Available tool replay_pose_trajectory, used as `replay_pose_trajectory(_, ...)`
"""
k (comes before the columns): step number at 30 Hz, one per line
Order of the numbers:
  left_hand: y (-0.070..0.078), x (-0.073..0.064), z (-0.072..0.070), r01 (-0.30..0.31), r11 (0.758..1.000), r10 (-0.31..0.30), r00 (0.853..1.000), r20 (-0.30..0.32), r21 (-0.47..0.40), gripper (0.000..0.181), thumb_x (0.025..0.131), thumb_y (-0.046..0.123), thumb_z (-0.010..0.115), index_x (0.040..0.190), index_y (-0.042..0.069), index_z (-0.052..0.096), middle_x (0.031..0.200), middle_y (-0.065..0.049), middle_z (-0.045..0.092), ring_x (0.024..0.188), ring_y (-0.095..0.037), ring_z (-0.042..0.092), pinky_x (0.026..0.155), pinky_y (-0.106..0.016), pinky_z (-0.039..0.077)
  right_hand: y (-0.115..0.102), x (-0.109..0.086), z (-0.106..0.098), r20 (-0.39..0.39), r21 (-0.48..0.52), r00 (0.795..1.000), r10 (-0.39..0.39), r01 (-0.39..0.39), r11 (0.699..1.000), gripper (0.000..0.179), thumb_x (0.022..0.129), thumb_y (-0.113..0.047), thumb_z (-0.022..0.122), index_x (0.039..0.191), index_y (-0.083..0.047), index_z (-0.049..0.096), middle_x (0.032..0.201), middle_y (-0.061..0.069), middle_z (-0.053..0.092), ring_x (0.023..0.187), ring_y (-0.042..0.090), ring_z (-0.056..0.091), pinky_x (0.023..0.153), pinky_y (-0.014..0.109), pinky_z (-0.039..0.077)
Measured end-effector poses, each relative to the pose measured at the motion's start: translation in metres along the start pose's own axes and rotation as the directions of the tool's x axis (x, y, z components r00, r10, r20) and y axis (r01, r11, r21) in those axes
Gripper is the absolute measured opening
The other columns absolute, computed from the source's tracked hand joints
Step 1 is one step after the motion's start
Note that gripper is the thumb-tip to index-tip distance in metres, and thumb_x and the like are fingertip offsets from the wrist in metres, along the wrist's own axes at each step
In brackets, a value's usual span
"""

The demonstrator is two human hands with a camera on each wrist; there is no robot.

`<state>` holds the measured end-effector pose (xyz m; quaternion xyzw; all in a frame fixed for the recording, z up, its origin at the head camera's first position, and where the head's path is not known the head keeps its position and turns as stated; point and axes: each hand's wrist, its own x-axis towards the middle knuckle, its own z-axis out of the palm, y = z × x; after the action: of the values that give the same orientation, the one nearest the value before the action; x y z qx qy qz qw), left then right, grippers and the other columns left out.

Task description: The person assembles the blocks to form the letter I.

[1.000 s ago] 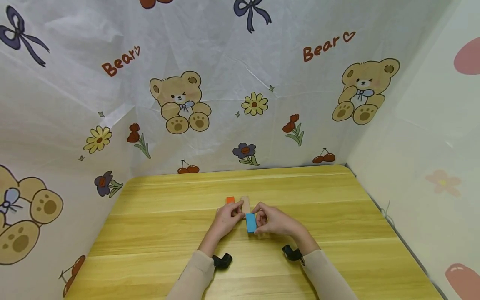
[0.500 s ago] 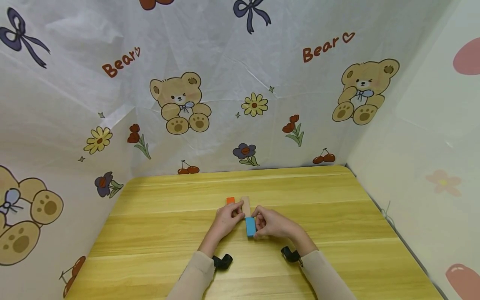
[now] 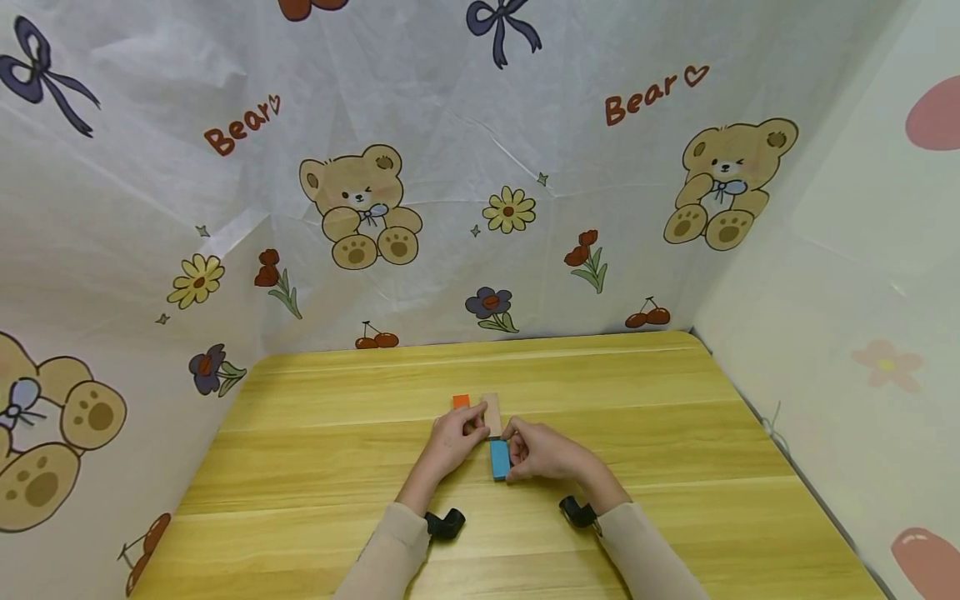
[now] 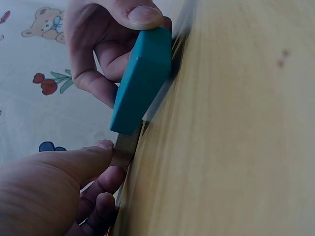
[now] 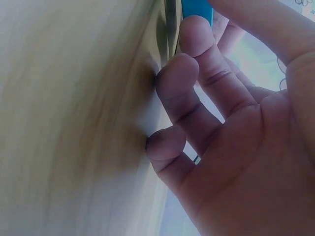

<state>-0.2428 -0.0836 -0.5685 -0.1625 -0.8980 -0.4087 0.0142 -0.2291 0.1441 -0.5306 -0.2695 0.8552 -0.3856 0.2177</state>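
Note:
My right hand (image 3: 551, 451) pinches a blue rectangular block (image 3: 499, 460) between thumb and fingers, by its near and far ends. In the left wrist view this block (image 4: 142, 81) stands raised over the table's surface, its near end toward the camera. Just beyond it lies a plain wooden block (image 3: 492, 413), flat and pointing away from me. My left hand (image 3: 453, 437) holds the wooden block at its left side with thumb and fingertips. Behind the left fingers an orange block (image 3: 461, 401) shows its far end, the rest hidden. The right wrist view catches a corner of the blue block (image 5: 197, 7).
All of this is on a wood-grain table (image 3: 337, 467). A white cloth (image 3: 450, 125) printed with bears and flowers hangs behind the table's far edge and at its left. On the right is a pale wall covering (image 3: 825, 275).
My right hand has drawn the blue block a short way toward me, uncovering more of the wooden block. The left hand and the orange block have stayed in place.

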Motion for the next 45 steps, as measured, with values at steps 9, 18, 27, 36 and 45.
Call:
replay_pose_trajectory(9, 0.0019, -0.0015, -0.0004, -0.004, 1.0, 0.004, 1.0, -0.005, -0.007, 0.047, 0.101, 0.021, 0.074, 0.145, 0.008, 0.067, 0.095, 0.005, 0.069, 0.078, -0.004, 0.056, 0.094, -0.04, 0.041, -0.0018, -0.0002, 0.0029, -0.011, -0.07, 1.0, 0.021, -0.022, 0.997, 0.048, 0.086, -0.019, 0.09, 0.119, -0.008, 0.056, 0.08, -0.007, 0.066, 0.07, 0.007, 0.057, 0.076, 0.026, 0.048)
replay_pose_trajectory(18, 0.0022, -0.0013, -0.0006, 0.004, 1.0, -0.004, 1.0, -0.001, -0.011, 0.047, 0.101, 0.02, 0.074, 0.146, 0.009, 0.066, 0.095, 0.006, 0.069, 0.078, -0.004, 0.056, 0.096, -0.042, 0.041, -0.0063, 0.0007, 0.0066, -0.036, -0.127, 0.999, 0.042, -0.046, 0.991, 0.052, 0.086, -0.019, 0.09, 0.122, -0.007, 0.054, 0.079, -0.008, 0.064, 0.07, 0.009, 0.055, 0.075, 0.028, 0.045)
replay_pose_trajectory(27, 0.0031, -0.0001, -0.0008, 0.006, 1.0, -0.006, 1.0, -0.004, 0.009, 0.048, 0.1, 0.022, 0.074, 0.146, 0.01, 0.066, 0.095, 0.007, 0.069, 0.077, -0.003, 0.054, 0.099, -0.047, 0.038, -0.0083, 0.0008, 0.0068, -0.04, -0.109, 0.997, 0.061, -0.065, 0.992, 0.055, 0.088, -0.015, 0.088, 0.127, -0.006, 0.051, 0.079, -0.006, 0.063, 0.069, 0.011, 0.054, 0.069, 0.027, 0.041)
replay_pose_trajectory(36, 0.003, -0.0001, -0.0011, 0.007, 1.0, -0.007, 1.0, 0.0, 0.005, 0.048, 0.1, 0.022, 0.075, 0.146, 0.01, 0.066, 0.097, 0.007, 0.07, 0.079, -0.005, 0.055, 0.097, -0.045, 0.036, -0.0078, 0.0007, 0.0066, -0.042, -0.112, 0.998, 0.049, -0.053, 0.992, 0.052, 0.09, -0.015, 0.086, 0.128, -0.006, 0.052, 0.08, -0.005, 0.063, 0.068, 0.01, 0.052, 0.068, 0.026, 0.04)
replay_pose_trajectory(45, 0.003, 0.0001, -0.0013, 0.005, 1.0, -0.005, 1.0, 0.005, 0.002, 0.047, 0.1, 0.021, 0.075, 0.145, 0.01, 0.067, 0.096, 0.006, 0.069, 0.078, -0.005, 0.053, 0.096, -0.044, 0.035, -0.0085, 0.0006, 0.0066, -0.047, -0.098, 0.998, 0.046, -0.051, 0.994, 0.049, 0.091, -0.013, 0.085, 0.127, -0.006, 0.053, 0.081, -0.005, 0.064, 0.068, 0.011, 0.053, 0.069, 0.026, 0.041)
